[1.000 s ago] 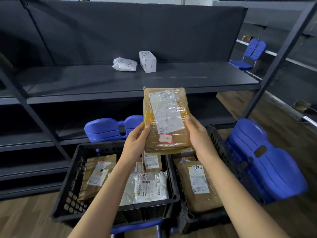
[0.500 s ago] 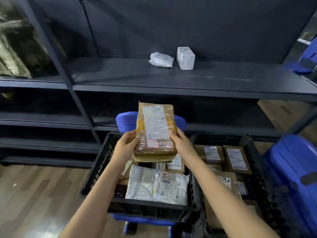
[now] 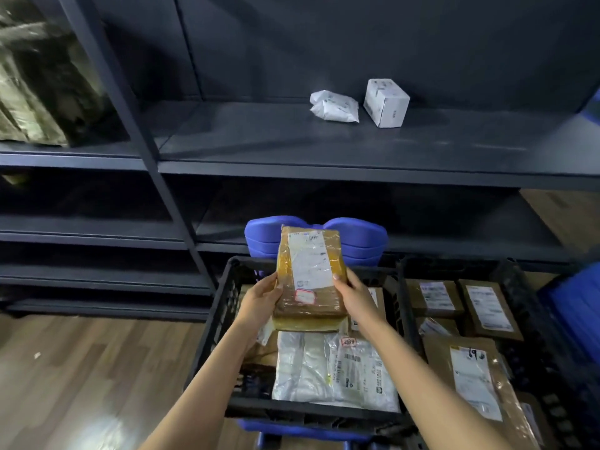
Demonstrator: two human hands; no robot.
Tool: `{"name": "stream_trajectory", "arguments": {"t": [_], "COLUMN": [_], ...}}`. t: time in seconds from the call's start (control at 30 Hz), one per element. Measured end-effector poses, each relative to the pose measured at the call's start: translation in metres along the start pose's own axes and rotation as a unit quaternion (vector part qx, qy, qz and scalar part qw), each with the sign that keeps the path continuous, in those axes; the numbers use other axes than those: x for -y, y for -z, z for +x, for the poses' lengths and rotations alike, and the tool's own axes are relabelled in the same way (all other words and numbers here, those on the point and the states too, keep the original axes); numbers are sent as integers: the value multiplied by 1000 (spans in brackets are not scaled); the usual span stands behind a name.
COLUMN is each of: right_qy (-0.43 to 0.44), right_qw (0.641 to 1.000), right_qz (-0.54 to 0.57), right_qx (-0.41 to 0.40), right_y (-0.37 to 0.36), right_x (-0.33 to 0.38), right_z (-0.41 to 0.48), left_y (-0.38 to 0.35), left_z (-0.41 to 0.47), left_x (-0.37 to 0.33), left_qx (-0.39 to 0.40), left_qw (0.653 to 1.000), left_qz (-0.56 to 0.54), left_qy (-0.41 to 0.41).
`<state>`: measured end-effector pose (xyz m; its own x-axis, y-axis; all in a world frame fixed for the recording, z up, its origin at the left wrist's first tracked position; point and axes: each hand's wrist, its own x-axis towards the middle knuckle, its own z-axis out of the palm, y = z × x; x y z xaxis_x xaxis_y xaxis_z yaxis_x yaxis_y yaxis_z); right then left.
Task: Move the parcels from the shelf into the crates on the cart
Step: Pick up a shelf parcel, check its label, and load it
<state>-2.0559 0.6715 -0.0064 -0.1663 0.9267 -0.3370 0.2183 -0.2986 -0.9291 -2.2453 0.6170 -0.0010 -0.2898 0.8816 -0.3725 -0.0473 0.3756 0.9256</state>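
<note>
A brown taped parcel (image 3: 308,274) with a white label hangs over the left black crate (image 3: 211,323). My left hand (image 3: 259,303) grips its left edge and my right hand (image 3: 354,297) grips its right edge. Under it in that crate lies a white plastic mailer (image 3: 334,371) among other parcels. The right black crate (image 3: 519,277) holds several brown labelled parcels. On the dark shelf (image 3: 259,138) above remain a white pouch (image 3: 334,107) and a small white box (image 3: 385,102).
A dark upright post (image 3: 130,125) of the shelving stands at left, with bagged goods (image 3: 39,82) behind it. Blue plastic cart parts (image 3: 357,238) show behind the crates and at far right. Wooden floor (image 3: 81,368) lies to the left.
Both hands have lowered the brown parcel from chest height down toward the left crate. The view has swung left and down.
</note>
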Motion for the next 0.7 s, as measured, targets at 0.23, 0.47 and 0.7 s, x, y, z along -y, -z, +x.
{"name": "stream_trajectory", "arguments": {"t": [0.23, 0.47, 0.7], "right_qy": [-41, -60, -94], "right_qw": [998, 995, 991], "right_qz": [-25, -47, -73], "right_qx": [-49, -65, -60], "right_y": [0, 6, 8], "right_x": [-34, -69, -79], "right_z": [17, 22, 28], "left_y": [-16, -17, -30], "left_z": [30, 40, 44], "left_x": [26, 57, 77], "left_qx": [61, 67, 71], "left_qw": [995, 989, 986], "left_qz": [73, 130, 143], "left_qy": [26, 30, 46]}}
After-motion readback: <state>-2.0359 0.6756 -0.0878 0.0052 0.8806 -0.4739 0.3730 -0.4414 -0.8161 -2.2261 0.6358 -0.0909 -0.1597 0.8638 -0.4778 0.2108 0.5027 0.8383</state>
